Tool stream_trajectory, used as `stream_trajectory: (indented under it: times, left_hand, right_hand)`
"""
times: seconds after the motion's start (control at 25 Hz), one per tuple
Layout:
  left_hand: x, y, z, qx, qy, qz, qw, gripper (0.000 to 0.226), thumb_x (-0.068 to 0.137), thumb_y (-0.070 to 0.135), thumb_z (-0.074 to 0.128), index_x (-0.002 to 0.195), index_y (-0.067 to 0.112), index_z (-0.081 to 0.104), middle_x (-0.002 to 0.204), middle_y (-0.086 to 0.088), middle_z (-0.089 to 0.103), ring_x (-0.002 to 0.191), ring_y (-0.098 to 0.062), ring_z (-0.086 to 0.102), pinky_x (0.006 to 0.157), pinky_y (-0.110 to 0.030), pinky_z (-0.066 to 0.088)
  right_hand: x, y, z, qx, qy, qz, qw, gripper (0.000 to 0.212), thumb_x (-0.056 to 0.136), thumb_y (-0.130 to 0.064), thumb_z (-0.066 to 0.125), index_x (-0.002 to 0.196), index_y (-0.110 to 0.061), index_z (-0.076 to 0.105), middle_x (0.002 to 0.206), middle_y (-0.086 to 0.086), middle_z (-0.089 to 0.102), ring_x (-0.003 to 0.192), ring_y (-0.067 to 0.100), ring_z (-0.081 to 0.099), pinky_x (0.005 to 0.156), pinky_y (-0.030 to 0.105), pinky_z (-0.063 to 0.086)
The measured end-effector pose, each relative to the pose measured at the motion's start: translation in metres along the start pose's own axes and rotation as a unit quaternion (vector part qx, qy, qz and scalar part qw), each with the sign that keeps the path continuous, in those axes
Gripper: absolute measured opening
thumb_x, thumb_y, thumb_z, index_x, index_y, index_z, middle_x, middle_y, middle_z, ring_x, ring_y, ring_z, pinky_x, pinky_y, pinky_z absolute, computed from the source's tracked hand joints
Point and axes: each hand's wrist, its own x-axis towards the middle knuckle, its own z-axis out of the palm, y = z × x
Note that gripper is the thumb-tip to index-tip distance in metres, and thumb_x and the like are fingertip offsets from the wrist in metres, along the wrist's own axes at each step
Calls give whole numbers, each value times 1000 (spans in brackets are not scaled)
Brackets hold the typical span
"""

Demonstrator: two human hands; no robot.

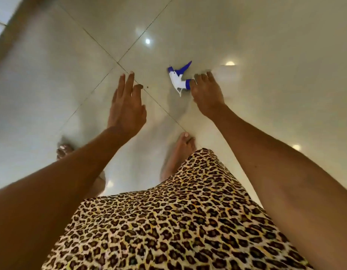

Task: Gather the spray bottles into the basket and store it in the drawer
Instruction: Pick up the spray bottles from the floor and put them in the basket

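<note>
Blue and white plastic marks the one task thing in view — a spray bottle [179,79], or at least its trigger head, at about one o'clock from the centre of the glossy tiled floor [266,36]. The right hand [204,92] closes round its neck, fingers curled over it; the body below is hidden, so I cannot tell its size. The left hand [125,106] hangs spread wide, holding nothing, at about eleven o'clock. Bare feet and a leopard-print skirt [168,221] fill the lower view. No basket or drawer shows — gathering looks barely begun; next, lift the bottle and find the basket.
</note>
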Motion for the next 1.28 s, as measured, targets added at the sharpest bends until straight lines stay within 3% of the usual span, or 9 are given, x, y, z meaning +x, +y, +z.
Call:
stream_trajectory:
  times: [0.2, 0.28, 0.36, 0.48, 0.64, 0.84, 1.0, 1.16, 1.28]
  left_hand:
    - [16, -1, 10, -7, 8, 2, 1000, 48, 87, 7, 55, 131, -2, 39, 153, -22, 17, 143, -38, 9, 115, -47, 22]
    - [16, 0, 4, -15, 12, 3, 1000, 48, 86, 7, 55, 131, -1, 39, 154, -21, 16, 144, -37, 8, 114, -46, 20]
    - [13, 4, -9, -23, 17, 7, 1000, 48, 86, 7, 55, 131, 0, 39, 154, -21, 16, 144, -36, 8, 114, -45, 21]
    - [0, 12, -43, -36, 18, 15, 999, 48, 87, 8, 55, 132, 0, 38, 154, -20, 16, 144, -35, 8, 115, -45, 21]
    - [-28, 23, -113, -52, 47, 35, 997, 48, 86, 7, 56, 130, -1, 40, 153, -21, 21, 143, -36, 12, 113, -47, 26]
    - [-94, 35, -234, -73, 70, 34, 994, 49, 83, 6, 61, 128, 0, 43, 149, -22, 29, 141, -38, 21, 108, -50, 33]
    - [-139, 32, -357, -57, 121, 38, 990, 51, 81, 6, 63, 128, -1, 44, 149, -22, 29, 140, -38, 23, 110, -49, 29]
    - [-168, 19, -473, -85, 172, 32, 981, 53, 85, 9, 59, 133, 3, 39, 153, -16, 24, 143, -32, 16, 114, -45, 23]
    - [-196, -1, -539, -105, 229, 27, 967, 54, 84, 6, 60, 134, 4, 39, 151, -16, 30, 141, -32, 25, 113, -47, 30]
  right_hand:
    - [22, 3, 4, -17, 3, 11, 1000, 46, 73, 0, 70, 116, 4, 52, 108, 25, 65, 104, 38, 60, 109, 44, 34]
    - [19, 2, -4, -41, 14, 5, 999, 48, 48, -6, 87, 90, -2, 65, 76, 16, 71, 73, 29, 69, 80, 32, 55]
    - [10, 2, -19, -20, 47, 6, 999, 46, 36, -6, 89, 76, -7, 66, 60, 10, 68, 57, 23, 66, 59, 26, 54]
    - [-13, -3, -54, 82, 50, 41, 995, 34, 64, 9, 72, 96, 4, 60, 84, 22, 69, 78, 36, 66, 73, 39, 54]
    - [-50, -16, -128, 215, 142, 89, 962, 34, 58, 16, 70, 89, 7, 60, 81, 25, 66, 69, 38, 63, 61, 40, 53]
    - [-127, -55, -269, 319, 191, 57, 927, 38, 65, 6, 63, 103, 3, 58, 105, 20, 59, 85, 33, 59, 75, 39, 51]
    - [-178, -94, -405, 338, 262, 21, 904, 33, 61, 2, 63, 94, -1, 59, 93, 16, 60, 76, 30, 59, 65, 35, 51]
    - [-205, -133, -523, 347, 337, 22, 875, 30, 62, -4, 65, 91, -2, 59, 89, 13, 61, 76, 26, 58, 68, 27, 46]
    - [-218, -171, -595, 374, 379, 5, 846, 28, 68, -15, 59, 93, -2, 58, 89, 13, 61, 72, 17, 51, 66, 18, 41]
